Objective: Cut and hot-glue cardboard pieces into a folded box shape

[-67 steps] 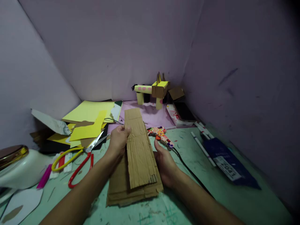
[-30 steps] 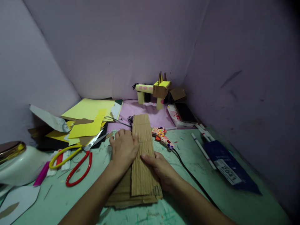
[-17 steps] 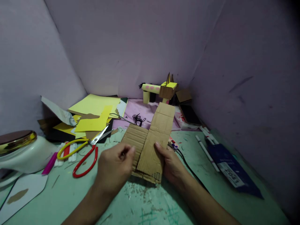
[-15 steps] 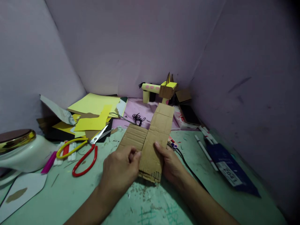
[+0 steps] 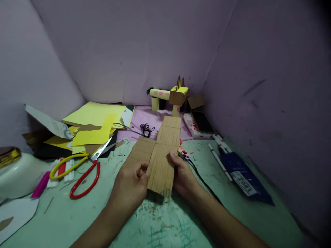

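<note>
In the head camera's view, low and central above a green desk [image 5: 139, 224], the right hand [image 5: 184, 177] gripped a long cardboard strip [image 5: 164, 144] by its right edge, thumb on top. The left hand [image 5: 133, 182] was curled against the strip's lower left side, over a wider cardboard piece [image 5: 138, 151] behind it, though what its fingers pinched could not be told. Red-and-yellow-handled scissors [image 5: 94, 161] lay open to the left, and a tangle of black cord [image 5: 147, 130] lay beyond the cardboard.

Scissors [image 5: 94, 159] left of cardboard [image 5: 165, 148], pouch [image 5: 247, 181] right
</note>
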Demonstrator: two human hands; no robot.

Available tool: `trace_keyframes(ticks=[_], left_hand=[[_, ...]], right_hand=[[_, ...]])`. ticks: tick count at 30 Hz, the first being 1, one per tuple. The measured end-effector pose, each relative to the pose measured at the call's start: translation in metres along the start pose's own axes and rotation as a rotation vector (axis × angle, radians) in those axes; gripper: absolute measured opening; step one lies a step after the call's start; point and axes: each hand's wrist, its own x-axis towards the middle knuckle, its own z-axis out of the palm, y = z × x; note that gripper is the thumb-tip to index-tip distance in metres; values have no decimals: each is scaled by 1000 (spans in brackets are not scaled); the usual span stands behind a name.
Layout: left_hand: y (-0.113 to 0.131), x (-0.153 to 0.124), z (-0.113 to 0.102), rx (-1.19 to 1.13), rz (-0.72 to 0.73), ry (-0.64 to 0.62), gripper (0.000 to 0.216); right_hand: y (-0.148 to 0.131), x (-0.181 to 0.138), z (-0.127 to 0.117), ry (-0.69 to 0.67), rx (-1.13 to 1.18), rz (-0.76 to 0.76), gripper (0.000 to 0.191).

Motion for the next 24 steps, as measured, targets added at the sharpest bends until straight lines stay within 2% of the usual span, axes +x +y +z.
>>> trace_keyframes(ticks=[6,14,16,20,21,22,24], left_hand=[[1,-5,1,90,26,-22,31],[-2,-7,6,192,67,-44,22],[-1,-9,2,123,114,54,20],[-1,-8,-17,-38,151,556,25],[-2,-6,-22,-67,123,630,27],[-4,-2,-27,-101,87,645,30],[-9,5,-34,-198,16,515,40]], right_hand=[[2,-2,-2,-5,-41,-35,33],[3,-2,-3,-4,-41,-94,34],[0,-2,-4,-9,-31,-90,32],[-6,-3,-5,-30,-13,-67,38],[-7,-3,-5,-38,-9,-64,39],[-7,-4,-5,-45,-7,-61,40],[-7,-4,-4,-54,-8,-61,40]])
